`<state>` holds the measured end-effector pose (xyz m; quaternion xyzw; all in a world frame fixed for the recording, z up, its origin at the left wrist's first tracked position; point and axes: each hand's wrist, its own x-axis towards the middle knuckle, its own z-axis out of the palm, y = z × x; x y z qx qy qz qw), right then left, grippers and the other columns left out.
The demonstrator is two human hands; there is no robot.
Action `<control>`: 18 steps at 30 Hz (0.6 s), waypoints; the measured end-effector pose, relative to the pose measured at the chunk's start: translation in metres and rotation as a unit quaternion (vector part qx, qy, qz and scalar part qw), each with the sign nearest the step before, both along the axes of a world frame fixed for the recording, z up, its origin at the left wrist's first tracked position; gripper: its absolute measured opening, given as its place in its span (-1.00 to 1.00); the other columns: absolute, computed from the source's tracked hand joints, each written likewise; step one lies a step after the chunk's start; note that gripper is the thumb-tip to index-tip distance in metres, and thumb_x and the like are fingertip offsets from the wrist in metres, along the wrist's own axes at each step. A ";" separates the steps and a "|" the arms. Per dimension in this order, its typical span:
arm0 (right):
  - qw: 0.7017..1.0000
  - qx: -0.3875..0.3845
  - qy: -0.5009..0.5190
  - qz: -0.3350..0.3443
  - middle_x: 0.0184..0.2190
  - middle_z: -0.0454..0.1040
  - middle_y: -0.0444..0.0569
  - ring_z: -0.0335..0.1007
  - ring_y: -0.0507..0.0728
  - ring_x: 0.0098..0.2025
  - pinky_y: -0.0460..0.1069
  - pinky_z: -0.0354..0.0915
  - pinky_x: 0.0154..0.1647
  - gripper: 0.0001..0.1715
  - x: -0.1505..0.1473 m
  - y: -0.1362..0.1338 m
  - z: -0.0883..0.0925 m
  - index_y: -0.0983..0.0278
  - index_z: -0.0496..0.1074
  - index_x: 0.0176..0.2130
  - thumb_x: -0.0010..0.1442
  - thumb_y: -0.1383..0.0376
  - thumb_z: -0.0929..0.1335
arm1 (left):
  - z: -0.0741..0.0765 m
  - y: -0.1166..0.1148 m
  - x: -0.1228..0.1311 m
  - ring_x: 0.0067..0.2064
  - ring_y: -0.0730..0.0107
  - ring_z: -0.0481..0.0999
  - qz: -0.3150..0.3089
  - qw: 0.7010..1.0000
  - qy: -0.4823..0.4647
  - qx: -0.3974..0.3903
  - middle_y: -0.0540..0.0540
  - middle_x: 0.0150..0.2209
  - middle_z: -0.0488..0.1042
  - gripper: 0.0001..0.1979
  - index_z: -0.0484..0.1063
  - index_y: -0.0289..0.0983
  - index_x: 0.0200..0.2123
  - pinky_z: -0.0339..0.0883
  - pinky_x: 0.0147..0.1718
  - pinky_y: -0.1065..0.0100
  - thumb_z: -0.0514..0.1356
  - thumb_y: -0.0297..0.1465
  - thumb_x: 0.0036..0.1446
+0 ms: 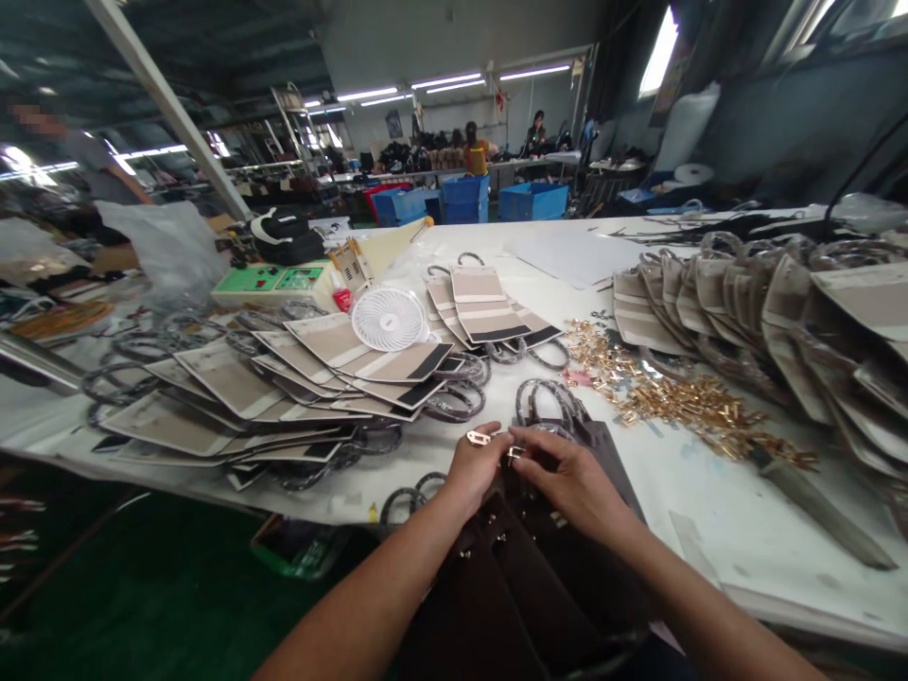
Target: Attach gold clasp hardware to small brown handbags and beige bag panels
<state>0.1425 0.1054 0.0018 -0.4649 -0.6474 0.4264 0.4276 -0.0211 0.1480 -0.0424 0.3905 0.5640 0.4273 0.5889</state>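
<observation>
My left hand [477,471] pinches a small gold metal plate [479,438] with a slot in it between thumb and finger. Close beside it, my right hand [567,468] is closed on a small gold metal fitting [515,453]. The hands' fingertips nearly meet. Beneath them lie several overlapping dark brown bag panels [489,586] with small shiny metal studs. Just beyond the fingers rise dark bag handles [546,397] wrapped in clear plastic. Part of each metal piece is hidden by the fingers.
A pile of gold metal fittings [681,407] spreads across the white table [681,511]. Beige panels with handles [234,378] are stacked at left, more panels [709,293] at right. A white fan [389,319] stands behind the left stack. A dark flat strip [823,511] lies at right.
</observation>
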 end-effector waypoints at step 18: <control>0.990 0.081 -0.099 -0.063 -0.14 0.67 0.02 0.57 0.25 -0.09 0.13 0.45 0.01 -0.73 0.004 0.078 0.017 0.18 0.69 -0.23 0.19 0.08 0.46 | -0.021 0.000 0.003 -0.24 0.30 0.55 -0.058 0.997 -0.038 0.035 -0.07 -0.24 0.63 -0.63 0.61 -0.26 -0.14 0.37 -0.22 0.36 0.45 -0.35 -0.08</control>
